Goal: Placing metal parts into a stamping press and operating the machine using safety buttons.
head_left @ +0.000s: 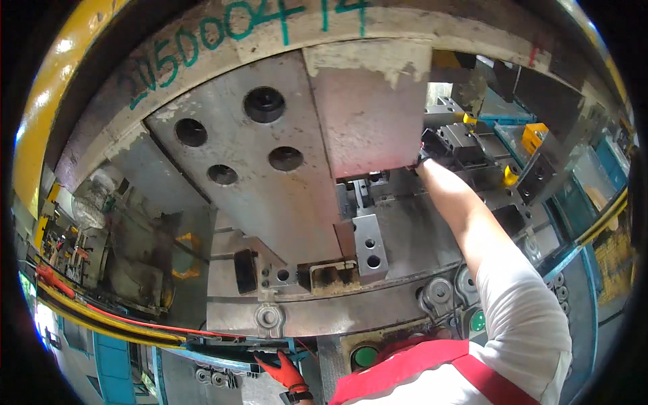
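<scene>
Largest first: the grey plate [239, 196] with four round holes hangs tilted over the left and middle of your view. Below and right of it spreads the metal bed [418, 233]. The pale slab [371, 108] adjoins the plate on its right; its lower right corner partly screens your reach.

Your right forearm [459, 202] runs up and leftward across the bed, ending beside that corner. The dark block [462, 144] sits on the far right part of the bed, just right of your right hand [424, 156]. Its long axis seems to run roughly left to right, dipping slightly rightward; foreshortening makes this uncertain. Your right hand is clearly the nearer one. Contact with the block: cannot tell.

The two-hole block [370, 250] stands on the near side of the bed, well apart from your right hand. Your left hand [282, 372], red-gloved, is low in the view, outside the bed and far from the dark block. Its fingers are spread, nothing visible in them. Right fingers: small, dark and partly hidden; you cannot tell whether they are spread or pinching. Smallest: a yellow piece [510, 175], right of your forearm.
</scene>
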Motion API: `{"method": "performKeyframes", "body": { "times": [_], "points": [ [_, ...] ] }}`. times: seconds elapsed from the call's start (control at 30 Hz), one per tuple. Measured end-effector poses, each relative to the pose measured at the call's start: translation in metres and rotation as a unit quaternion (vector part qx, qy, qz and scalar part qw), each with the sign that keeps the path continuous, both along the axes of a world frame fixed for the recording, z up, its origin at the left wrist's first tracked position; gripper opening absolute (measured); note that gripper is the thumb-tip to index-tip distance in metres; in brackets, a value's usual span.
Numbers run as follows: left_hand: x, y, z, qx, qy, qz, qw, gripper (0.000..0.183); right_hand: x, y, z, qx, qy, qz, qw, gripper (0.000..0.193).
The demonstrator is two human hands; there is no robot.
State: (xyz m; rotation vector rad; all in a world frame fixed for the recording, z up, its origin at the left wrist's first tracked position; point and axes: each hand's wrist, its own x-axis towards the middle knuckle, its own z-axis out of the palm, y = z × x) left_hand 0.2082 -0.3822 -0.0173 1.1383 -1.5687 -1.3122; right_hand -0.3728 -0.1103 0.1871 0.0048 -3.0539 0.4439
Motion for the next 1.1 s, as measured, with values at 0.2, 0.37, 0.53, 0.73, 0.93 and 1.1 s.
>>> {"method": "performKeyframes", "body": {
  "times": [0.2,0.37,0.53,0.73,0.93,1.1],
  "points": [
    [0.004,0.011,0.011,0.008,0.089,-0.033,0.995,0.061,0.155,0.018,0.049,0.074,0.070,0.128,0.987,0.061],
    [0.013,0.012,0.009,-0.002,0.108,-0.064,0.992,0.057,0.331,0.039,0.105,0.049,-0.071,0.420,0.903,0.042],
    [0.007,0.018,0.004,0.035,0.103,-0.134,0.985,0.054,0.443,0.049,0.164,0.113,0.030,0.475,0.872,0.039],
    [-0.010,0.030,-0.020,0.031,0.038,-0.156,0.986,0.047,0.493,0.056,0.189,0.113,0.197,0.473,0.851,0.038],
    [-0.003,0.047,-0.036,-0.002,0.006,-0.197,0.980,0.051,0.505,0.082,0.202,0.089,0.231,0.497,0.832,0.038],
    [-0.004,0.065,-0.018,0.074,0.017,-0.217,0.973,0.053,0.520,0.087,0.205,0.099,0.236,0.497,0.829,0.038]
  ]
}}
